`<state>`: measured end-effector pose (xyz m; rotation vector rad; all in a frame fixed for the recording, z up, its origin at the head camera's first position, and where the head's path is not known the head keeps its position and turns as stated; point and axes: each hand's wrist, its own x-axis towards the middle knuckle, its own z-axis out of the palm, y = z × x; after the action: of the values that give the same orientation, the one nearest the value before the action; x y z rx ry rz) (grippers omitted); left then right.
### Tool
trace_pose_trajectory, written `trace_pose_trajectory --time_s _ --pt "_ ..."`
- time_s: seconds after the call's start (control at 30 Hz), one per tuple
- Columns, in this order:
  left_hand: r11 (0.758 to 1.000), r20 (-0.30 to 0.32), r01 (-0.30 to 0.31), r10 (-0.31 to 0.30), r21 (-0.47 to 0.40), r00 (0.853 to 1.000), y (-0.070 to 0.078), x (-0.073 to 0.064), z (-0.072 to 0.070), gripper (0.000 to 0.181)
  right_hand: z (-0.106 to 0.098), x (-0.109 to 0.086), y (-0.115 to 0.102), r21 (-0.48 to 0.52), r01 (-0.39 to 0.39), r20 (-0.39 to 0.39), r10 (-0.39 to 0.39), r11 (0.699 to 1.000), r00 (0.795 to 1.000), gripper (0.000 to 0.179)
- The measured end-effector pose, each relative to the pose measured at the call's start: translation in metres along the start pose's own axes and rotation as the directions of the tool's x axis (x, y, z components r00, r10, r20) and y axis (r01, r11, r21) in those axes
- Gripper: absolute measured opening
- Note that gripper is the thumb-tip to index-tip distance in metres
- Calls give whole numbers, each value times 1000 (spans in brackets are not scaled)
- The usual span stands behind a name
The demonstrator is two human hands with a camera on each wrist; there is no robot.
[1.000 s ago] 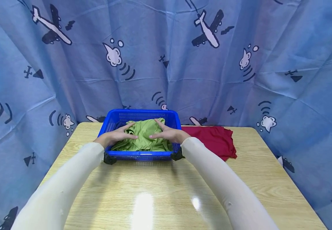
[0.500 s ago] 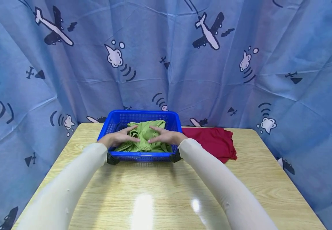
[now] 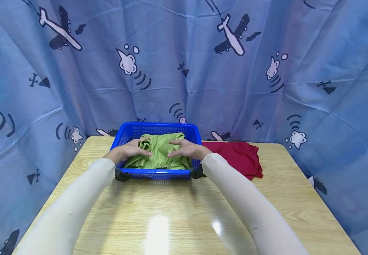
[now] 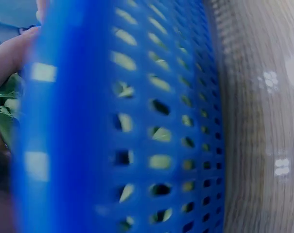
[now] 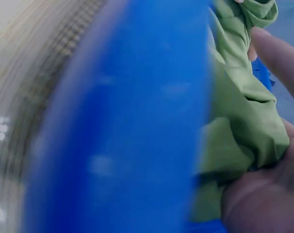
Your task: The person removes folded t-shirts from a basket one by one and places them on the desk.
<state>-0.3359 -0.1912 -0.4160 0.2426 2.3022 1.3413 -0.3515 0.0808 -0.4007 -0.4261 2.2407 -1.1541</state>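
A blue perforated plastic basket (image 3: 158, 171) stands at the back of the table, holding a crumpled green cloth (image 3: 160, 150), perhaps a garment. Over its left side lies my left hand (image 3: 129, 148), fingers and thumb spread. My right hand (image 3: 188, 149) faces it from the other side, likewise spread, and touches the green fabric (image 5: 253, 111) in the right wrist view. The thumbs point towards each other with cloth between them. In the left wrist view the basket's wall (image 4: 156, 121) hides most of the left hand's contact with the cloth.
A dark red cloth (image 3: 239, 161) lies on the wooden table (image 3: 171, 209) just right of the basket. Behind the table hangs a blue curtain (image 3: 158, 71) printed with aeroplanes. Something dark (image 3: 129, 140) shows inside the basket's left end.
My hands came nearer each other half a second ago and are now slightly farther apart again. The green cloth shifts a little in the basket; the red cloth stays put.
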Motion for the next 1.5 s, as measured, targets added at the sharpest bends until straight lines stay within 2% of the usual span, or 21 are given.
trace_pose_trajectory --time_s 0.1,0.3,0.57,0.83,1.1,1.4,1.5 --pt "998 -13 -22 21 -60 1000 3 -4 -5 97 -6 -4 -1 22 18 -27 -17 1000 999 80" --pt "993 -60 -54 48 -106 997 9 -12 -13 97 -13 -11 -4 22 35 -65 -33 999 997 79" --pt "976 -47 -79 71 -203 996 16 -24 -19 97 -19 -16 -6 45 70 -78 -67 996 995 82" --pt "942 -22 -117 116 -314 993 22 -35 -22 97 -24 -23 -13 150 110 -36 -106 983 994 84" --pt "930 -29 -199 200 -308 979 30 -39 -25 96 -31 -35 -22 153 132 -68 -123 979 990 82" --pt "929 -28 -224 226 -296 974 51 -49 -25 95 -43 -50 -33 133 144 -83 -134 981 988 83" --pt "929 -29 -213 214 -304 976 56 -51 -24 95 -46 -55 -35 151 147 -73 -137 978 988 83"
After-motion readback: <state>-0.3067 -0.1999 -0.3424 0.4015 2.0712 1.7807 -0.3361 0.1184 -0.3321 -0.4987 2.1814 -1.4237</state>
